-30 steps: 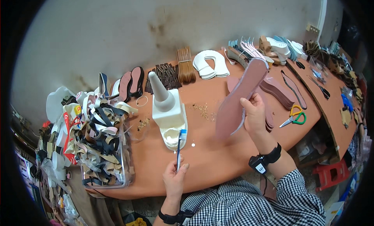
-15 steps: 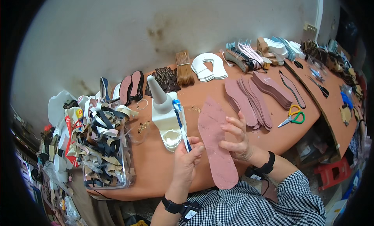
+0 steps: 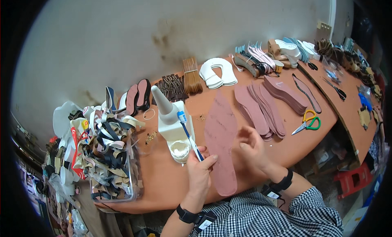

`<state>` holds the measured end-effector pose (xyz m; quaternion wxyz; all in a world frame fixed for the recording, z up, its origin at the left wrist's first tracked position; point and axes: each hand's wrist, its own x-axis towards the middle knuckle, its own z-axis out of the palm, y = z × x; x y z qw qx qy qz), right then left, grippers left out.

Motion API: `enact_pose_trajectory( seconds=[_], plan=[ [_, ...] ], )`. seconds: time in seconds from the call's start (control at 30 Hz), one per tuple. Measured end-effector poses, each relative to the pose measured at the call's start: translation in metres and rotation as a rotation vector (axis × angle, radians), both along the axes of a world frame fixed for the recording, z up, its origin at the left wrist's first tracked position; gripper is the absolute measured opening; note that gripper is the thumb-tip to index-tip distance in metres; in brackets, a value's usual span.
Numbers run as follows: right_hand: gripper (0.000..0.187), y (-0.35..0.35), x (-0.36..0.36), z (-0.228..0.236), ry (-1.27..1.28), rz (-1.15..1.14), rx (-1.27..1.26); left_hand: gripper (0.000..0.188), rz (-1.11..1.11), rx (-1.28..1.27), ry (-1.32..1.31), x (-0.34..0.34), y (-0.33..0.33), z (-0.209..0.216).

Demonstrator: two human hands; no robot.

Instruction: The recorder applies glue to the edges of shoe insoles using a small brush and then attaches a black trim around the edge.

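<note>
My left hand [image 3: 199,171] grips a blue-and-white toothbrush [image 3: 188,135], bristles up, and also pinches the left edge of a pink insole [image 3: 220,139]. The insole stands tilted in front of me, its narrow end pointing away. To its right is my right hand [image 3: 254,149], fingers loosely curled and apart from the thumb, off the insole, with nothing visible in it. Just beyond my left hand stands a white holder [image 3: 170,129] with a grey cone on top. At its near end, a round white cup [image 3: 179,150] contains white paste.
A clear bin of strap scraps [image 3: 132,178] stands on the left. Stacked pink insoles [image 3: 261,112] and yellow-green-handled scissors [image 3: 307,123] lie right. Along the wall are brown strips [image 3: 191,75], white U-shaped pieces [image 3: 218,73] and soles [image 3: 138,97]. A red stool [image 3: 354,180] is below right.
My right hand has come off the insole and its fingers have curled. The insole has shifted left and turned more upright. The toothbrush and left hand have moved slightly nearer me.
</note>
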<state>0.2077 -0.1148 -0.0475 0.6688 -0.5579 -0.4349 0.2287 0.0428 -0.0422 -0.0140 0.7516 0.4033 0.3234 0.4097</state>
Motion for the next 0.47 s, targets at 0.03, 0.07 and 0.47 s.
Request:
enact_pose_trajectory(
  seconds=[0.03,0.07,0.47],
  plan=[
    [0.037,-0.002,0.002,0.002,0.45,0.233,-0.054,0.037,-0.001,0.002,-0.002,0.0,0.001,-0.001],
    [0.038,-0.005,0.003,0.004,0.9,0.468,-0.111,0.036,0.0,0.008,-0.005,0.003,-0.001,-0.004],
    [0.029,-0.009,0.004,0.01,0.773,0.275,-0.27,0.034,0.015,0.318,0.283,-0.054,0.002,-0.018]
  ],
)
